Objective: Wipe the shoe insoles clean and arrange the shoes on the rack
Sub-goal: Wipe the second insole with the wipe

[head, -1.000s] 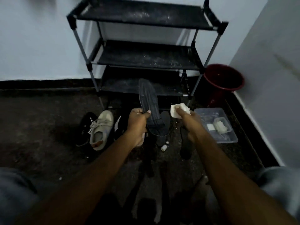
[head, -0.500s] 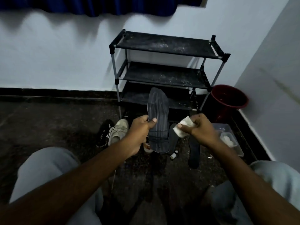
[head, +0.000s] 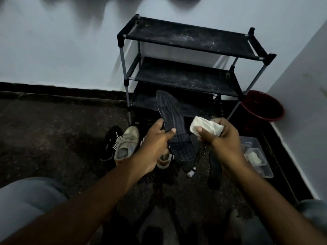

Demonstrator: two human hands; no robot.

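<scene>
1. Head view, read from my station: the black three-shelf shoe rack (head: 191, 41) stands against the white wall, and I place everything else by it.
2. The left hand (head: 157, 138) is in front of the rack's bottom shelf. Its fingers and thumb are curled round the edge of a dark insole (head: 174, 124), with the thumb lying across the ribbed face.
3. I see the insole held up off the floor. Its toe end overlaps the rack's lowest shelf and its heel end points toward me.
4. The right hand (head: 221, 137) is also in front of the rack, just right of the insole, pinching a folded white wipe (head: 206, 127) between thumb and fingers. The wipe sits just beside the insole's right edge; I cannot tell whether they touch.
5. On the floor in front of the rack's left leg lies a beige sneaker (head: 127, 142). Just left of it is a black shoe with white stripes (head: 110, 144).
6. A second dark insole (head: 215, 170) lies on the floor in front of the rack's right side, partly hidden under the right wrist.
7. A red bucket (head: 263, 105) stands just right of the rack, and a clear plastic container (head: 261, 167) sits on the floor in front of the bucket.
</scene>
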